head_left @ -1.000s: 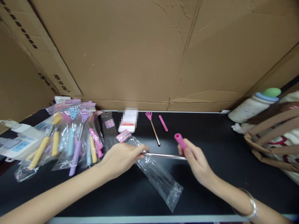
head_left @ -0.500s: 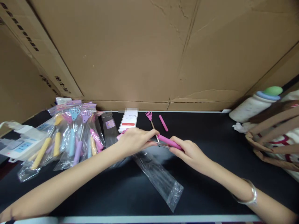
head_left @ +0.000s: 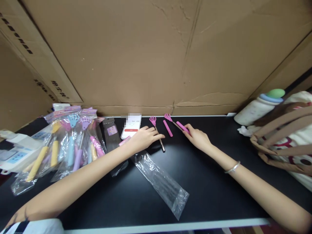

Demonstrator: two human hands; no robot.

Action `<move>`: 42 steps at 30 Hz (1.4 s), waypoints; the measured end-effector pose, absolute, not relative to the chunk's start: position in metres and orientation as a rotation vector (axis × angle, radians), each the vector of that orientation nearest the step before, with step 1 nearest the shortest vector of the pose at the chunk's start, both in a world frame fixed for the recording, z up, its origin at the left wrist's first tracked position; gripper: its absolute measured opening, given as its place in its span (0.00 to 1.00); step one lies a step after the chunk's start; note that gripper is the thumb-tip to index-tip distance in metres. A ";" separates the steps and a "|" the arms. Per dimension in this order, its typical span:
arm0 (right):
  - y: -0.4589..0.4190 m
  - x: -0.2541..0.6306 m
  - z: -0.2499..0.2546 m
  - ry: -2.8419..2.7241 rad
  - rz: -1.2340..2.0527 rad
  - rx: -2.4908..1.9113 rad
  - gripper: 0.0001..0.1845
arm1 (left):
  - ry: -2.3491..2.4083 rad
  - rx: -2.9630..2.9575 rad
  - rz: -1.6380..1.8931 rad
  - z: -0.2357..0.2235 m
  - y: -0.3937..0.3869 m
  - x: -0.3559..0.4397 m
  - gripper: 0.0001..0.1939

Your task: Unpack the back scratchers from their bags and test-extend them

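Pink handle [head_left: 182,127] half under right hand [head_left: 198,137]

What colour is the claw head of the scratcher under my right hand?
Pink, like its sleeve; the claw head shows clearest in the head view, just beyond the right hand.

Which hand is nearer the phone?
Left. The left hand rests just right of the phone; the right hand is farther right, on a pink scratcher.

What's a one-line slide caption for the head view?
Right hand sets an assembled pink back scratcher near the cardboard wall; left hand touches a bare scratcher rod.
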State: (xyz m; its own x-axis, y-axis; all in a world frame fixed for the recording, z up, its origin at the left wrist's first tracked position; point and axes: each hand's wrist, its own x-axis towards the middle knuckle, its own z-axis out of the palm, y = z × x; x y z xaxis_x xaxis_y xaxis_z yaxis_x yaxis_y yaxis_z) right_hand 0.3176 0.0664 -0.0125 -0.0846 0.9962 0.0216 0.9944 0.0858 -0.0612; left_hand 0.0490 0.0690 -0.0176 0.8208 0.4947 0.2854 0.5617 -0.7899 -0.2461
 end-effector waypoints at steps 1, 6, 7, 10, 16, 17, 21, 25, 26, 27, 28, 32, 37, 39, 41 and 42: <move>0.067 0.311 -0.011 -2.301 0.034 -2.075 0.16 | -0.805 -2.690 -0.284 -0.017 0.068 0.049 0.18; 0.068 0.281 -0.003 -2.430 0.063 -2.006 0.15 | -0.805 -2.711 -0.241 -0.012 0.065 0.049 0.19; 0.069 0.274 -0.003 -2.451 0.082 -1.990 0.15 | -0.796 -2.715 -0.231 -0.012 0.065 0.048 0.20; 0.070 0.255 -0.001 -2.508 0.154 -1.932 0.17 | -0.779 -2.734 -0.223 -0.016 0.065 0.042 0.21; 0.076 0.237 0.002 -2.544 0.231 -1.882 0.19 | -0.844 -2.750 -0.269 -0.013 0.062 0.031 0.21; 0.079 0.239 0.003 -2.525 0.220 -1.902 0.20 | -0.873 -2.740 -0.283 -0.009 0.060 0.029 0.20; 0.090 0.248 0.001 -2.462 0.171 -1.998 0.23 | -0.976 -2.652 -0.366 0.010 0.052 0.010 0.16; 0.087 0.249 0.005 -2.487 0.092 -1.976 0.25 | -1.126 -2.557 -0.374 0.019 0.045 -0.022 0.12; 0.083 0.246 0.007 -2.492 0.056 -1.958 0.24 | -1.184 -2.527 -0.353 0.019 0.043 -0.030 0.12; 0.077 0.242 0.008 -2.503 0.024 -1.925 0.22 | -1.248 -2.496 -0.325 0.019 0.041 -0.038 0.13; 0.070 0.237 0.009 -2.525 0.002 -1.868 0.21 | -1.312 -2.469 -0.296 0.019 0.038 -0.045 0.13; 0.041 0.204 0.004 -2.704 0.055 -1.468 0.21 | -1.524 -2.442 -0.207 0.016 0.029 -0.064 0.15; 0.029 0.165 -0.013 -2.829 0.168 -1.223 0.16 | -1.655 -2.468 -0.161 0.012 0.022 -0.073 0.19; 0.030 0.159 -0.015 -2.842 0.210 -1.206 0.13 | -1.672 -2.481 -0.164 0.010 0.020 -0.076 0.20; 0.031 0.158 -0.015 -2.823 0.229 -1.216 0.15 | -1.699 -2.478 -0.178 0.008 0.017 -0.078 0.22; 0.032 0.158 -0.015 -2.808 0.228 -1.225 0.17 | -1.711 -2.465 -0.184 0.007 0.016 -0.079 0.23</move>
State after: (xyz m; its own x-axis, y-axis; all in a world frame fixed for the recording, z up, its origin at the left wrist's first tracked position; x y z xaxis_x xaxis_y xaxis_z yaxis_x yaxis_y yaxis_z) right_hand 0.1582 0.0316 -0.0152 -0.6803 0.7330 0.0042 0.7227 0.6717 -0.1630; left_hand -0.0785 0.0164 0.0067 0.3476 0.9208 0.1768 0.9374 -0.3459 -0.0411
